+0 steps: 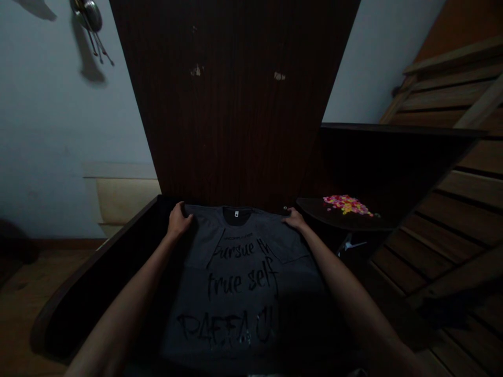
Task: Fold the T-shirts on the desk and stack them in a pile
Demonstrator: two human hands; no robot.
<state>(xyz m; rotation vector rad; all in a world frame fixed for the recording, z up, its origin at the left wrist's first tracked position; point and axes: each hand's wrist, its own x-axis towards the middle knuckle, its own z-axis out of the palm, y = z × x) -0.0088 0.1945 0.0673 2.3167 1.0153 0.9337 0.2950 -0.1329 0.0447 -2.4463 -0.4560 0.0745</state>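
A dark grey T-shirt (pixel 241 262) with black lettering is spread out in front of me, its collar and small white label at the far end. My left hand (pixel 179 220) grips its upper left edge near the shoulder, thumb on top and fingers hidden behind the cloth. At the upper right edge, my right hand (pixel 294 218) pinches the cloth between thumb and fingers. Both sleeves lie folded inward over the front of the shirt. The lower part of the shirt fades into deep shadow.
A tall dark wooden panel (pixel 236 104) stands right behind the shirt. To the right, a shelf (pixel 334 217) bears a heap of pink and yellow petal-like pieces (pixel 348 204). A dark side board (pixel 98 267) runs along the left. Wooden slats (pixel 467 183) rise at the far right.
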